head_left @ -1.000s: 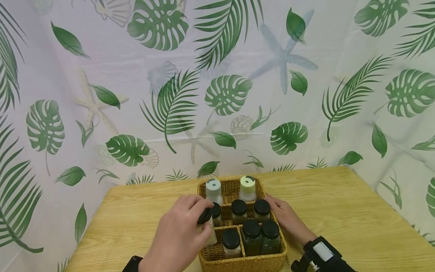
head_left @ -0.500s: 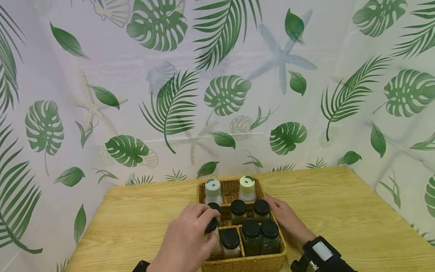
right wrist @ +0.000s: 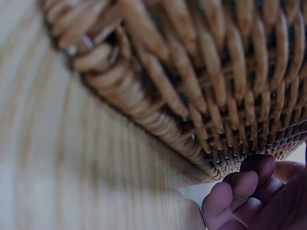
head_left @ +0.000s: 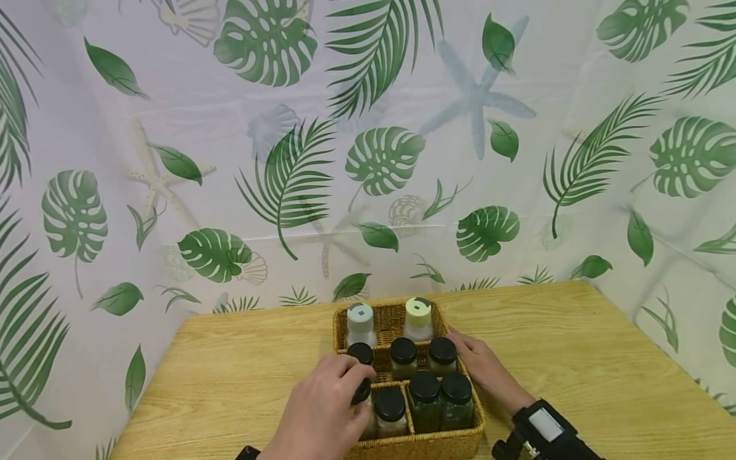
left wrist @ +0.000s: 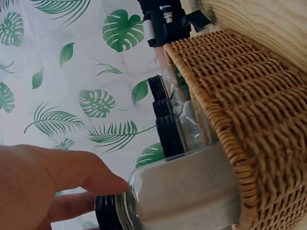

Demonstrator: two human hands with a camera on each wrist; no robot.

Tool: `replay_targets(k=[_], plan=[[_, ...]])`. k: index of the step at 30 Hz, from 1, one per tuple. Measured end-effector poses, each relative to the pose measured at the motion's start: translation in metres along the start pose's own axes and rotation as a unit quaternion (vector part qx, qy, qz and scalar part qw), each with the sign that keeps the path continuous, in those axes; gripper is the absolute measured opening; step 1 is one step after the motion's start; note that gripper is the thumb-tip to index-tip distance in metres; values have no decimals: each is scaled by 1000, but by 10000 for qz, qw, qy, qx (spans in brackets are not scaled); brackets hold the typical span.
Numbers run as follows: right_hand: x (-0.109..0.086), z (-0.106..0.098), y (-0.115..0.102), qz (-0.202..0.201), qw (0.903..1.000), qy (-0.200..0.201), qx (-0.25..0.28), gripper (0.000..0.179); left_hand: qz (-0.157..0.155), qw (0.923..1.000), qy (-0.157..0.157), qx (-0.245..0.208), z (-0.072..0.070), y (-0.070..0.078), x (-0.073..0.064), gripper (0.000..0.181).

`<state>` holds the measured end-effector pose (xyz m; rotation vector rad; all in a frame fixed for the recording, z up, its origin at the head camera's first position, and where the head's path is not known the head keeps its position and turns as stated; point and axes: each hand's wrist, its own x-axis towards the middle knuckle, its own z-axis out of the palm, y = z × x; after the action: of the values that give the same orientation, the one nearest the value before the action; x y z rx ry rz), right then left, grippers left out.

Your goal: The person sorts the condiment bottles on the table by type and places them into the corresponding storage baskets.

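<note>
My left hand (head_left: 322, 409) pinches the black lid of a clear glass spice jar (left wrist: 187, 191) with pale contents. That jar stands in the front left compartment of a wicker basket (head_left: 414, 444), beside another black-lidded jar (head_left: 390, 409). In the left wrist view its lower end is hidden behind the basket's rim. My right hand (head_left: 489, 367) rests against the outside of the basket's right wall. Its fingertips (right wrist: 220, 196) touch the weave low down, close to the table, in the right wrist view.
Two dark green jars (head_left: 425, 399) fill the front right compartment. More black-lidded jars (head_left: 404, 354) stand in the middle row. At the back are a white-capped bottle (head_left: 360, 322) and a yellow-capped bottle (head_left: 418, 316). Behind the wooden table (head_left: 241, 358) hangs a leaf-print cloth (head_left: 402, 243).
My left hand has moved right and down with the jar, from over the basket's left edge into the front left compartment. My right hand has stayed put.
</note>
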<state>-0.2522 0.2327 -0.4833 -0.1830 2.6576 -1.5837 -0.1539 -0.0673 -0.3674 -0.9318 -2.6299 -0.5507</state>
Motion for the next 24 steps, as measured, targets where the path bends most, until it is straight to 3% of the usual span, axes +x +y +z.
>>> replay_targets(k=[14, 24], plan=[[0, 0, -1, 10, 10000, -41, 78, 60, -360, 9978, -555, -86, 15, -4, -2, 28], [-1, 0, -3, 50, 10000, -22, 27, 60, -431, 9955, -815, -215, 24, -9, -4, 32]])
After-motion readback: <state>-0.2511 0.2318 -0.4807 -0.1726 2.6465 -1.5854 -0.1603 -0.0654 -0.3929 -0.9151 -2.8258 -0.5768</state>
